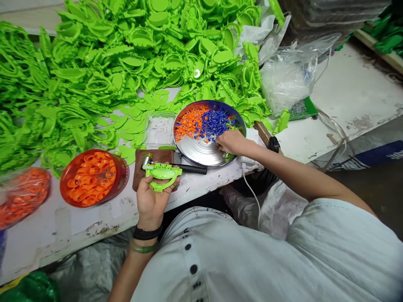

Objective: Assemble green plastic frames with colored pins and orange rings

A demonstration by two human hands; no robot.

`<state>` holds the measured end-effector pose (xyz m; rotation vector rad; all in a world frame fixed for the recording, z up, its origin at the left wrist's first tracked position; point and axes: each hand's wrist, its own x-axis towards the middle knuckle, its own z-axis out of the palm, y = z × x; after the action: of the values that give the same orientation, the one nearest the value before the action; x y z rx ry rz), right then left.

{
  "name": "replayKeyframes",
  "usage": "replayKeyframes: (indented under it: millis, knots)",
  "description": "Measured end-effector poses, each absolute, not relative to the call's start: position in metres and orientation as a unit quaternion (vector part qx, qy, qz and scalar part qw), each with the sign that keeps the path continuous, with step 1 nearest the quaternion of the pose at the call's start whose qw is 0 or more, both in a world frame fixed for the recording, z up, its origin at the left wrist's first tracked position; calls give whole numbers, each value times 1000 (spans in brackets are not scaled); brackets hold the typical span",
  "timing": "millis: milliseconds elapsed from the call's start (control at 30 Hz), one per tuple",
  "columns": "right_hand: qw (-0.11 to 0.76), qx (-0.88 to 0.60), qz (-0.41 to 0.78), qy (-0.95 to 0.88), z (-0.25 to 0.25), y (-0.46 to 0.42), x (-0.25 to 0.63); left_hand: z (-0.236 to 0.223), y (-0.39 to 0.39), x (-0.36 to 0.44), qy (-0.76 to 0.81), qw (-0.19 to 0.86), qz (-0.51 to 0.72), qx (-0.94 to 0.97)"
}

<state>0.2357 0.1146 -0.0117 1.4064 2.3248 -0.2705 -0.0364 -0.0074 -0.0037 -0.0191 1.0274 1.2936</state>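
Note:
My left hand (153, 197) is closed around a bright green plastic part (162, 174), holding it flat above the table's front edge. My right hand (231, 141) reaches into a round metal tray (201, 153) and its fingers are bunched over the small blue pins (215, 121); what they pinch is hidden. Orange pins (189, 123) fill the tray's left side. A small hammer (176, 167) lies on a brown pad (157, 157) just behind the green part.
A large heap of green plastic parts (126, 58) covers the back of the white table (63, 226). An orange bowl of orange rings (92, 176) and a bag of more rings (22, 195) stand at left. A clear plastic bag (288, 79) and a white cable (252, 191) are at right.

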Motion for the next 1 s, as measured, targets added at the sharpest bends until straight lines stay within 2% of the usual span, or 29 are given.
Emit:
replayKeyframes:
  millis: [267, 400, 500, 600, 667, 700, 800, 867, 1000]
  knots:
    - [138, 569, -94, 805, 8, 107, 249, -3, -9, -23, 450, 707, 545, 4]
    - [169, 555, -101, 808, 16, 105, 252, -5, -13, -25, 448, 703, 552, 10]
    - [205, 558, -94, 799, 8, 102, 243, -7, -16, -24, 448, 701, 555, 10]
    - [203, 568, -86, 793, -4, 100, 238, -6, -17, -21, 446, 705, 552, 5]
    - [143, 576, -100, 798, -9, 99, 235, -6, -17, -19, 445, 707, 550, 1]
    - [85, 582, -122, 800, -9, 97, 232, -7, -17, -18, 444, 709, 548, 1]
    - [-165, 561, -251, 771, -5, 87, 211, -8, -17, -14, 441, 719, 537, 8]
    - [-282, 497, -349, 743, 0, 74, 187, -8, -17, -12, 435, 723, 537, 17]
    - [-343, 426, -419, 725, 7, 52, 140, -7, -18, -9, 433, 711, 553, 26]
